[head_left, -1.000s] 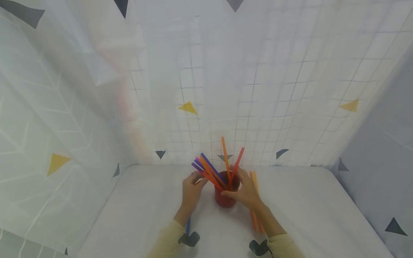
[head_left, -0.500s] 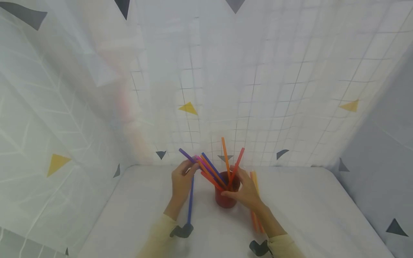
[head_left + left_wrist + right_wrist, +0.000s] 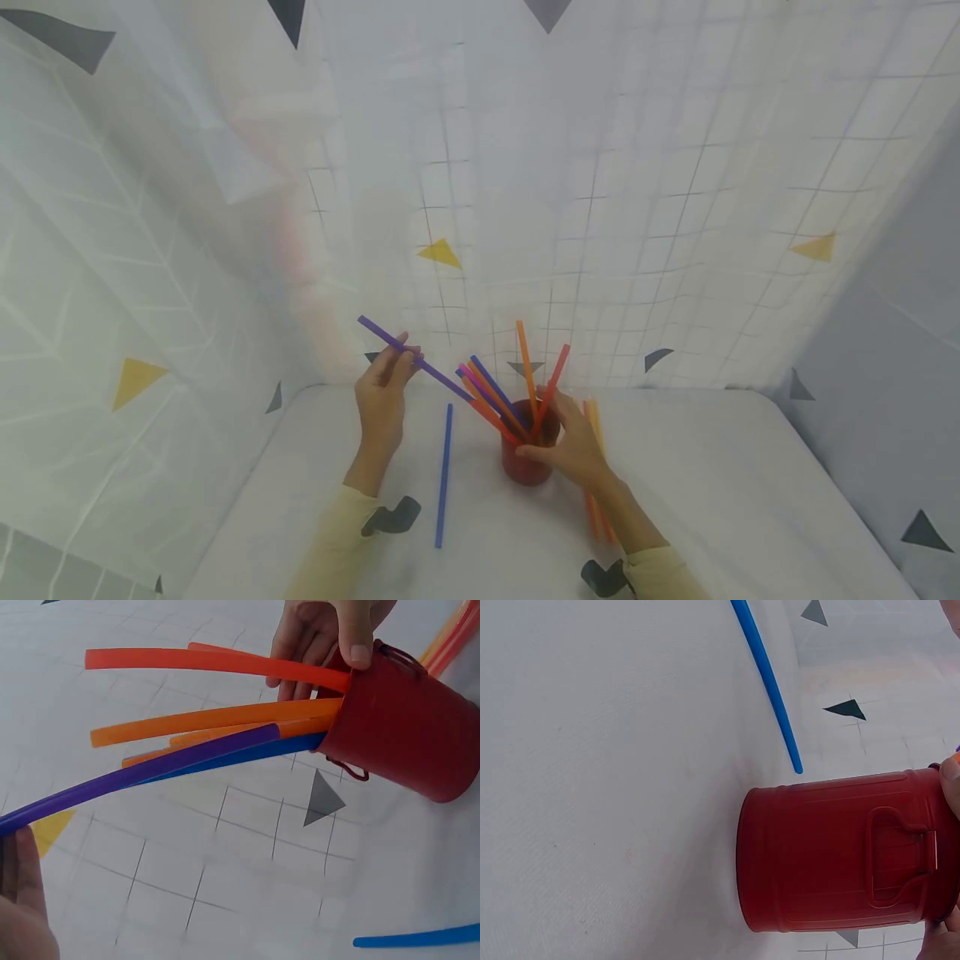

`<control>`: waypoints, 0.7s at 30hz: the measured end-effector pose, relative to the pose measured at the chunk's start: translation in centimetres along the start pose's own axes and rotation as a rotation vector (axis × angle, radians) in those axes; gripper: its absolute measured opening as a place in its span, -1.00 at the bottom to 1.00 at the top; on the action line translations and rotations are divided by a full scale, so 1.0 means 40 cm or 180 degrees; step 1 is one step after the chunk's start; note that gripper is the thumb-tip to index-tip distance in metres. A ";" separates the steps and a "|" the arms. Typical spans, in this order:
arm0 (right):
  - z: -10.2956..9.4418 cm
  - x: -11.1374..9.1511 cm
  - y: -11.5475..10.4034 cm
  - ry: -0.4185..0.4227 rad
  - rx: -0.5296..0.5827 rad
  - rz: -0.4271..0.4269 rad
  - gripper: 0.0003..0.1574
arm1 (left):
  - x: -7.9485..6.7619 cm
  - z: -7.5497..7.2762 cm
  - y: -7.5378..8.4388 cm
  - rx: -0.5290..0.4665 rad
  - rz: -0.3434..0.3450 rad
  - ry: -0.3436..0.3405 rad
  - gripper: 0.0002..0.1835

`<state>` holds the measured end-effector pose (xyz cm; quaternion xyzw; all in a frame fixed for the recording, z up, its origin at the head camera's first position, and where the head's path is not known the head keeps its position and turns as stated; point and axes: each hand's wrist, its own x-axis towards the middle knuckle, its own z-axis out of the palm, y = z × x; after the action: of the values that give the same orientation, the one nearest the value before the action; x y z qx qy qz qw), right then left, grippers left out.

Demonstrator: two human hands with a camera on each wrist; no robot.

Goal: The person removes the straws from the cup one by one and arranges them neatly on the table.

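My left hand [image 3: 381,400] pinches a purple straw [image 3: 386,335] near its middle, up and left of the red bucket [image 3: 525,467]. In the left wrist view the purple straw's lower end [image 3: 262,736] appears outside the bucket, in front of the other straws. Several orange, red, blue and pink straws lean in the bucket, among them a tall orange straw [image 3: 523,350]. My right hand [image 3: 566,442] grips the bucket's rim, thumb on the near side and fingers at the far side. The bucket has small wire handles [image 3: 900,859] and stands upright on the table.
A single blue straw [image 3: 444,475] lies on the white table [image 3: 300,517] left of the bucket. Several orange and yellow straws [image 3: 598,433] lie to the right, partly under my right forearm. A patterned white sheet [image 3: 675,208] hangs behind the table.
My left hand has drawn the purple straw up and left out of the bunch in the bucket. The blue straw on the table has come into full view. My right hand stays put.
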<state>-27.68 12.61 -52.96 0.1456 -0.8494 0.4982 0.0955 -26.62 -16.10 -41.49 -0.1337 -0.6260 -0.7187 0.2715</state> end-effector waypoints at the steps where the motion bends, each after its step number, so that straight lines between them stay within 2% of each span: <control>1: 0.000 0.000 0.001 -0.0005 -0.0002 0.0010 0.23 | 0.002 -0.003 0.005 0.0032 -0.0013 0.0031 -0.65; 7: 0.002 -0.001 0.001 -0.0005 -0.0030 0.0027 0.24 | 0.009 -0.033 -0.011 0.0054 -0.0055 0.0111 -0.62; 9: 0.001 -0.001 0.000 0.0000 -0.0037 0.0007 0.24 | 0.012 -0.046 -0.027 -0.0021 -0.0088 0.0106 -0.62; 14: 0.002 -0.001 0.003 0.0010 -0.0022 -0.0011 0.24 | 0.009 -0.072 -0.059 -0.0099 -0.0255 0.0087 -0.61; 21: 0.001 0.000 0.012 -0.0024 -0.0008 -0.0029 0.26 | -0.008 -0.106 -0.126 0.0115 -0.0536 0.0132 -0.61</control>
<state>-27.86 12.81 -53.35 0.1512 -0.8497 0.4961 0.0948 -28.54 -19.79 -46.61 -0.0608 -0.6421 -0.7302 0.2253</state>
